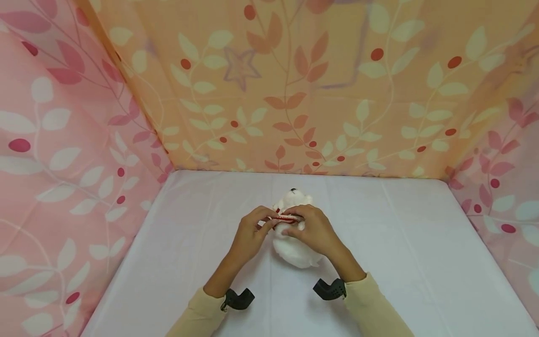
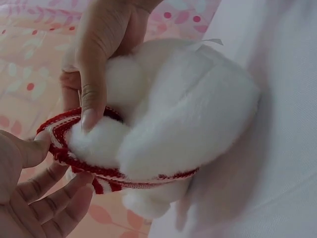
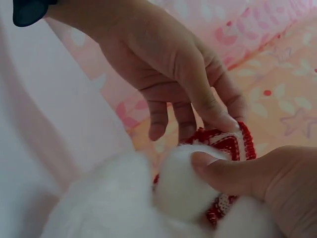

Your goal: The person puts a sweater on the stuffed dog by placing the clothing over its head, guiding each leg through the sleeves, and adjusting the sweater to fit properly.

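Both hands meet over a white plush toy (image 1: 296, 255), which lies on the white-covered worktop (image 1: 400, 252) beneath and between them. Its rounded head, with a dark spot on it, points away beyond the fingers; its bulky lower body extends back toward the wrists. A red-and-white knitted band (image 1: 288, 218) stretches between the two hands, looped around a stubby limb of the toy.

The left hand (image 1: 251, 231) is partly closed, its thumb and fingers pinching the edge of the band, the other fingers loosely bent. The right hand (image 1: 315, 229) is also partly closed: its thumb lies inside the loop against the limb and its fingers are behind the knit, gripping it.

Behind each hand, a black device (image 1: 240, 299) sits at the wrist, just beside a pale yellow sleeve (image 1: 202, 311). Leaf-patterned orange fabric (image 1: 269, 93) hangs well beyond the hands, with pink fabric (image 1: 76, 187) to either side.
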The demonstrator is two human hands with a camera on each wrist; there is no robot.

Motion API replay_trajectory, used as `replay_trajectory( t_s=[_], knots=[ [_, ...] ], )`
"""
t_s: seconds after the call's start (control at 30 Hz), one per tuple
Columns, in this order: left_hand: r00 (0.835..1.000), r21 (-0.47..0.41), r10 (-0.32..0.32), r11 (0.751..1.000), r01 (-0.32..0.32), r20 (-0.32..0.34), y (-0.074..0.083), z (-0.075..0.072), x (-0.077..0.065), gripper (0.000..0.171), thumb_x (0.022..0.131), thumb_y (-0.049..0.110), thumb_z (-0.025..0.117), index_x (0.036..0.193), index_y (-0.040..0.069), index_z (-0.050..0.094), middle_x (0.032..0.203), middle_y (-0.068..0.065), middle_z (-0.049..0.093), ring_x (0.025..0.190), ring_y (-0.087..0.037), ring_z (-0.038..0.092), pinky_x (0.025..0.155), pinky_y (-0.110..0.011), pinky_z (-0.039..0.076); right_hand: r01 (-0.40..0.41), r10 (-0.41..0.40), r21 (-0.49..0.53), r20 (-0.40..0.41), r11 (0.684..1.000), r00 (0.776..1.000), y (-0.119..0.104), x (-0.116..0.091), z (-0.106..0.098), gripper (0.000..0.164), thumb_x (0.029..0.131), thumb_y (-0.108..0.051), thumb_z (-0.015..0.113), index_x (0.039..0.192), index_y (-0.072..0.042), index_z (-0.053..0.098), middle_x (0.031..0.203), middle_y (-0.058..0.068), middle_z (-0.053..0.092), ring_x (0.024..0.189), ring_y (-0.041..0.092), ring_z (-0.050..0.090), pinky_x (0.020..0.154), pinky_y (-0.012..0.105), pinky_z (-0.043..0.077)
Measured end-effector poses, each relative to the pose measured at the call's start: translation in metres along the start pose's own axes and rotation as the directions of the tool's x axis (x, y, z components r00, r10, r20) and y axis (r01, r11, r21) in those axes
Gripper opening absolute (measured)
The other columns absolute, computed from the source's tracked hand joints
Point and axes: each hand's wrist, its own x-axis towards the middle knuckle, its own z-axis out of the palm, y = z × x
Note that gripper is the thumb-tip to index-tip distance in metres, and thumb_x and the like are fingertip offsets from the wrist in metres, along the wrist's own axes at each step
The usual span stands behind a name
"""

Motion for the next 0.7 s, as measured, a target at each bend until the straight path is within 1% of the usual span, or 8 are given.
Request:
replay_trajectory(
  t_s=[0.07,0.13,0.27,0.4,0.53,0.63,0.7],
  knots=[
    [1.000,-0.003,0.009,1.000,-0.009,-0.001,-0.001,0.000,0.000,0.008,0.097,0.016,0.069,0.103,0.019,0.073,0.104,0.010,0.067,0.092,-0.010,0.062,0.067,-0.029,0.054,0.004,-0.004,-0.010,-0.007,1.000,1.000,0.001,0.000,0.001,0.045,0.073,-0.026,0.092,0.114,-0.014,0.076,0.111,-0.001,0.075,0.106,0.023,0.066,0.091,0.046,0.051],
    [1.000,0.006,0.023,1.000,-0.023,0.000,0.000,0.000,0.000,0.008,0.095,0.015,0.070,0.102,0.019,0.074,0.105,0.009,0.066,0.092,-0.010,0.062,0.067,-0.029,0.054,-0.001,0.001,-0.016,-0.038,1.000,0.999,0.002,0.000,0.003,0.043,0.074,-0.026,0.092,0.112,-0.013,0.077,0.108,0.000,0.075,0.102,0.023,0.067,0.088,0.045,0.052],
    [0.999,0.036,0.049,0.998,-0.049,-0.002,0.004,0.001,-0.002,0.008,0.093,0.013,0.072,0.100,0.017,0.074,0.107,0.007,0.066,0.095,-0.011,0.063,0.066,-0.028,0.054,-0.025,0.022,-0.027,-0.108,0.999,0.994,0.002,0.000,0.009,0.040,0.072,-0.024,0.094,0.107,-0.013,0.078,0.101,-0.001,0.076,0.095,0.022,0.068,0.082,0.042,0.053],
    [0.998,0.081,0.067,0.994,-0.068,0.011,0.006,0.003,-0.004,0.010,0.092,0.012,0.074,0.100,0.018,0.075,0.108,0.007,0.064,0.096,-0.011,0.063,0.067,-0.027,0.053,-0.054,0.047,-0.038,-0.160,0.998,0.986,0.001,-0.002,0.012,0.038,0.071,-0.021,0.095,0.104,-0.012,0.078,0.097,0.000,0.076,0.090,0.022,0.068,0.078,0.041,0.054],
    [0.997,0.114,0.071,0.991,-0.075,0.038,0.007,0.005,-0.006,0.012,0.091,0.012,0.075,0.100,0.019,0.075,0.108,0.009,0.063,0.094,-0.010,0.062,0.069,-0.025,0.053,-0.069,0.056,-0.050,-0.227,0.996,0.972,0.000,-0.002,0.017,0.034,0.071,-0.015,0.094,0.101,-0.011,0.078,0.092,0.002,0.075,0.086,0.021,0.069,0.074,0.041,0.055],
    [0.997,0.121,0.064,0.990,-0.070,0.053,0.008,0.007,-0.006,0.012,0.091,0.012,0.075,0.100,0.020,0.075,0.108,0.010,0.062,0.095,-0.009,0.061,0.069,-0.026,0.054,-0.064,0.036,-0.089,-0.287,0.994,0.957,0.001,-0.002,0.022,0.030,0.071,-0.012,0.093,0.097,-0.011,0.078,0.087,0.003,0.074,0.080,0.020,0.068,0.068,0.038,0.055],
    [0.997,0.117,0.055,0.991,-0.061,0.056,0.009,0.008,-0.007,0.014,0.090,0.011,0.075,0.099,0.022,0.075,0.107,0.011,0.062,0.096,-0.008,0.061,0.070,-0.027,0.054,-0.052,0.006,-0.130,-0.330,0.990,0.944,0.001,-0.002,0.025,0.027,0.070,-0.011,0.092,0.092,-0.010,0.077,0.083,0.003,0.074,0.076,0.020,0.068,0.066,0.038,0.055]
  ],
)
